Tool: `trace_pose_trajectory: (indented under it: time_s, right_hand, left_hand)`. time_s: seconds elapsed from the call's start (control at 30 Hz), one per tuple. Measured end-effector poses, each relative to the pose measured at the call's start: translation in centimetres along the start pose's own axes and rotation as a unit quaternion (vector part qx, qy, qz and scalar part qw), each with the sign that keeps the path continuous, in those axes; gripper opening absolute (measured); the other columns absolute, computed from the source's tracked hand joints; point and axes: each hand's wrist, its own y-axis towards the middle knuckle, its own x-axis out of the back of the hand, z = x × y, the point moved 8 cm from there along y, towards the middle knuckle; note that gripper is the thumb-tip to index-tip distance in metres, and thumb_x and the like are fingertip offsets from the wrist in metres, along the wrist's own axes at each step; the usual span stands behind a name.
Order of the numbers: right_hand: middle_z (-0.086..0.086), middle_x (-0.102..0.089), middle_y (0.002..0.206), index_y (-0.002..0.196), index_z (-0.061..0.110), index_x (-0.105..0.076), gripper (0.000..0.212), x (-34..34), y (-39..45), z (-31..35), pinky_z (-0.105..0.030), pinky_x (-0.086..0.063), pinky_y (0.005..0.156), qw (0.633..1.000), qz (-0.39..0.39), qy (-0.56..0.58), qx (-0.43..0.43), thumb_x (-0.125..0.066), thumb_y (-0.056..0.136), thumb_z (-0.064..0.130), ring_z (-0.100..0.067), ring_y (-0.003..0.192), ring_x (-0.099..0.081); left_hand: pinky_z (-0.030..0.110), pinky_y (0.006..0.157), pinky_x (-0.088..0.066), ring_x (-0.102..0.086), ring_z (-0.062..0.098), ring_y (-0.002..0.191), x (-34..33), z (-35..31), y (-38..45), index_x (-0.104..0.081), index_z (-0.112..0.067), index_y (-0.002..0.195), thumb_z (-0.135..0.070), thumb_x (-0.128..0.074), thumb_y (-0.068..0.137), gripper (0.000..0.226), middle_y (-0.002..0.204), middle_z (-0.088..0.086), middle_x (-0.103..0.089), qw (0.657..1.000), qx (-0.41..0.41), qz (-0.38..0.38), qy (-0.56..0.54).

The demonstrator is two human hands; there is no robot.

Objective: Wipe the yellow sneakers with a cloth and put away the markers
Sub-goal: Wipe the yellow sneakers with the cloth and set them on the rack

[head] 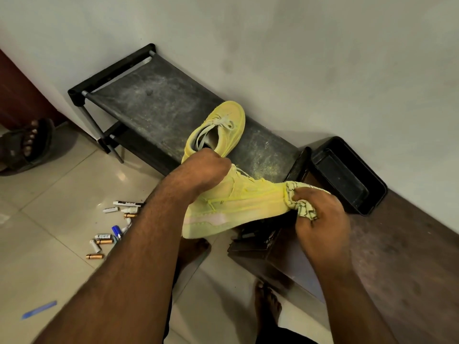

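Over the rack (159,108), left grip (203,167) holds a sneaker (236,204); right grip (320,214) pinches the cloth (304,207); tray (347,175) holds nothing; marker (128,203) print is unreadable.

Your left hand (206,167) hides its own fingers inside the held sneaker (236,204), so you cannot see how they grip. The cloth (301,202) covers that sneaker's toe, and your right hand (320,217) buries most of the cloth. Your left forearm crosses the markers (124,214) on the floor, cutting some short; their labels are too small to read. A sandalled foot (27,142) is cut off by the left edge.
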Motion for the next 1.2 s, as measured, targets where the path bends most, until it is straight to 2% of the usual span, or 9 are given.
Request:
trace_pose_trajectory:
  time_s: [0.07, 0.17, 0.23, 0.43, 0.6, 0.8, 0.97, 1.1, 1.2]
  right_hand:
    - [-0.001, -0.07, 0.105, 0.1, 0.012, -0.072, 0.042, -0.9, -0.8, 2.6, -0.049, -0.049, 0.091, 0.999, 0.013, 0.0, 0.033, -0.045, 0.067, 0.014, -0.022, 0.103, -0.059]
    - [0.003, -0.07, 0.106, 0.098, 0.014, -0.072, 0.038, -3.2, -2.7, 8.2, -0.035, -0.042, 0.095, 0.982, 0.073, 0.011, 0.171, -0.047, 0.069, 0.016, -0.018, 0.104, -0.059]
    - [0.005, -0.07, 0.103, 0.098, 0.016, -0.072, 0.039, -3.7, -2.6, 8.8, -0.034, -0.041, 0.094, 0.978, 0.084, 0.0, 0.193, -0.047, 0.068, 0.017, -0.019, 0.102, -0.06]
    - [0.002, -0.07, 0.105, 0.101, 0.017, -0.071, 0.044, -1.9, 0.1, 2.3, -0.046, -0.046, 0.091, 0.998, 0.022, -0.057, 0.012, -0.051, 0.062, 0.009, -0.027, 0.104, -0.059]
    - [0.001, -0.071, 0.104, 0.1, 0.012, -0.072, 0.044, -4.1, -2.1, 6.7, -0.034, -0.039, 0.092, 0.989, 0.047, -0.04, 0.131, -0.047, 0.063, 0.015, -0.022, 0.101, -0.059]
    - [-0.001, -0.071, 0.104, 0.102, 0.014, -0.072, 0.043, -2.2, -0.3, 1.8, -0.044, -0.044, 0.084, 0.994, 0.012, -0.107, -0.002, -0.056, 0.062, 0.009, -0.029, 0.097, -0.059]
    - [-0.004, -0.07, 0.098, 0.099, 0.009, -0.071, 0.043, -4.0, -2.1, 6.3, -0.037, -0.05, 0.074, 0.992, 0.041, -0.063, 0.102, -0.045, 0.068, 0.02, -0.027, 0.087, -0.062]
    - [-0.003, -0.06, 0.098, 0.112, 0.011, -0.068, 0.035, -3.3, -0.7, 3.1, -0.025, -0.042, 0.069, 0.999, 0.017, -0.016, -0.046, -0.062, 0.079, 0.022, -0.021, 0.087, -0.059]
    - [0.0, -0.062, 0.096, 0.107, 0.012, -0.07, 0.03, -3.6, -1.3, 2.2, -0.023, -0.044, 0.073, 0.989, 0.02, 0.052, -0.138, -0.071, 0.078, 0.022, -0.015, 0.086, -0.061]
  left_hand:
    - [0.027, 0.053, -0.027, -0.036, 0.016, 0.058, 0.1, -0.3, -0.1, -0.043, -0.015, 0.065, -0.017, -0.047, 0.088, 0.024, 0.062, 0.0, -0.039, 1.0, -0.017, 0.008, 0.002]
    - [0.027, 0.05, -0.025, -0.03, 0.015, 0.054, -0.1, -0.7, -0.6, -0.041, -0.017, 0.06, -0.013, -0.05, 0.085, 0.027, 0.058, 0.001, -0.034, 0.997, -0.062, 0.047, 0.014]
    - [0.026, 0.048, -0.025, -0.03, 0.018, 0.054, -0.3, -0.8, -1.0, -0.047, -0.013, 0.061, -0.01, -0.051, 0.084, 0.023, 0.059, 0.006, -0.034, 0.993, -0.086, 0.073, 0.032]
    - [0.032, 0.057, -0.03, -0.031, 0.018, 0.054, -0.9, -1.0, -1.1, -0.045, -0.016, 0.049, -0.009, -0.057, 0.083, 0.036, 0.054, 0.003, -0.033, 0.989, -0.107, 0.1, 0.032]
    - [0.023, 0.045, -0.025, -0.024, 0.009, 0.039, -1.1, -1.0, -0.8, -0.04, -0.016, 0.047, -0.005, -0.056, 0.083, 0.04, 0.047, -0.001, -0.029, 0.988, -0.118, 0.1, 0.029]
    - [0.032, 0.054, -0.029, -0.025, 0.011, 0.042, -1.5, -1.1, -0.8, -0.04, -0.017, 0.044, -0.007, -0.056, 0.08, 0.04, 0.044, -0.002, -0.029, 0.987, -0.12, 0.103, 0.024]
    - [0.028, 0.05, -0.025, -0.024, 0.012, 0.04, -1.5, -1.0, -0.6, -0.04, -0.018, 0.042, -0.008, -0.059, 0.076, 0.04, 0.043, -0.003, -0.028, 0.988, -0.117, 0.095, 0.023]
    - [0.027, 0.052, -0.035, -0.035, 0.011, 0.042, -2.4, -1.2, -1.1, -0.055, -0.013, 0.051, -0.009, -0.064, 0.075, 0.026, 0.045, -0.002, -0.039, 0.984, -0.115, 0.128, 0.035]
    - [0.03, 0.055, -0.04, -0.042, 0.016, 0.048, -3.6, -1.5, -1.6, -0.059, -0.011, 0.052, -0.005, -0.066, 0.072, 0.021, 0.05, 0.004, -0.046, 0.978, -0.124, 0.162, 0.051]
